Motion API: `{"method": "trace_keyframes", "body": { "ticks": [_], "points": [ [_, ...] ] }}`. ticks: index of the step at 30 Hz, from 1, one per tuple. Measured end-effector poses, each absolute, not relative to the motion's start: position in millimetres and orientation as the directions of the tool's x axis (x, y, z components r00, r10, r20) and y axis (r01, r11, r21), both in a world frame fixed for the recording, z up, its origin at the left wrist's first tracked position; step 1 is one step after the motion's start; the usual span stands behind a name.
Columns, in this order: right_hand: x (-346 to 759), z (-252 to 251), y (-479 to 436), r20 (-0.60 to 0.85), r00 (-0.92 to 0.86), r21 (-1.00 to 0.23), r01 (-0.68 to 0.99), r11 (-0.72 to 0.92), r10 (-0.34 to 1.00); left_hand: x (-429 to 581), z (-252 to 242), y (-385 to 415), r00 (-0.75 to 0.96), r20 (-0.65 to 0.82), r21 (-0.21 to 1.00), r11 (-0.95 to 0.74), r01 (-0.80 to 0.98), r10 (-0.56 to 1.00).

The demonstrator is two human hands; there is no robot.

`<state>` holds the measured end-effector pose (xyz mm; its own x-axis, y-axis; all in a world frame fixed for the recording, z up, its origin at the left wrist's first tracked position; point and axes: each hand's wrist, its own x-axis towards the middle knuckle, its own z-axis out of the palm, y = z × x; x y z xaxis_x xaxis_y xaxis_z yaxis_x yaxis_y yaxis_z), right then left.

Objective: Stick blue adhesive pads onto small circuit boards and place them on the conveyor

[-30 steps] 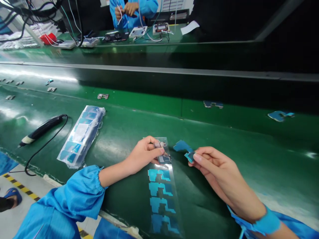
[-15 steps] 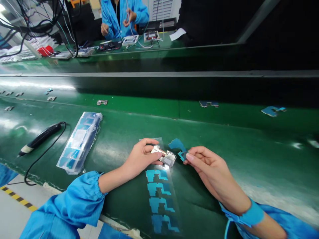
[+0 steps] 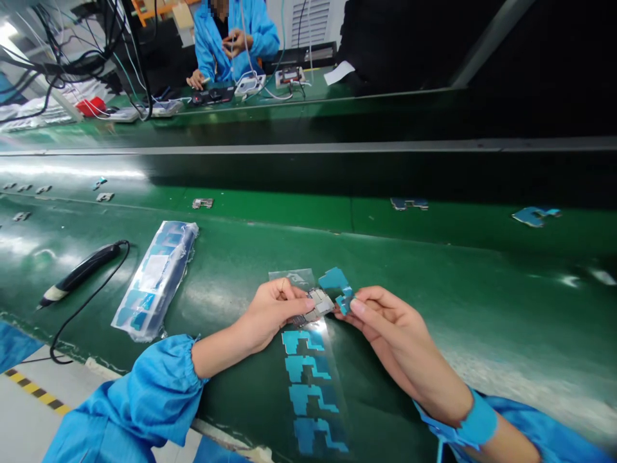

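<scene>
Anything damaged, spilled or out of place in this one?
The green table's near edge looks worn: pale, ragged patches break its line on both sides of the left sleeve. I see no spill. Fine flaws on the metal board in the left hand are too small to tell.

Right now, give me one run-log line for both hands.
left hand: pinching metallic board | right hand: pinching blue film | film sheet: on green bench
</scene>
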<state>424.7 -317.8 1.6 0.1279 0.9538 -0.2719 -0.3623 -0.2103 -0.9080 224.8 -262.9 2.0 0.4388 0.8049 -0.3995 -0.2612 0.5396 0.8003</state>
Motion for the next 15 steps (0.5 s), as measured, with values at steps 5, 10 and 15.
{"method": "trace_keyframes", "body": {
  "ticks": [5, 10, 15],
  "points": [
    [411.1, 27.3, -313.0, -0.304, 0.133, -0.884, -0.41, -0.227, 0.943, 224.7, 9.1, -263.1, 0.445, -0.342, 0.863, 0.464, -0.201, 0.828],
    [409.1, 43.2, -302.6, -0.276, 0.105, -0.869, -0.452, -0.201, 0.955, 224.4, 10.7, -265.7, 0.534, -0.348, 0.877, 0.47, -0.106, 0.77],
    [419.9, 33.6, -302.3, -0.182, 0.223, -0.934, -0.344, -0.098, 0.958, 223.5, 3.8, -263.1, 0.506, -0.412, 0.82, 0.55, -0.157, 0.758]
  ]
}}
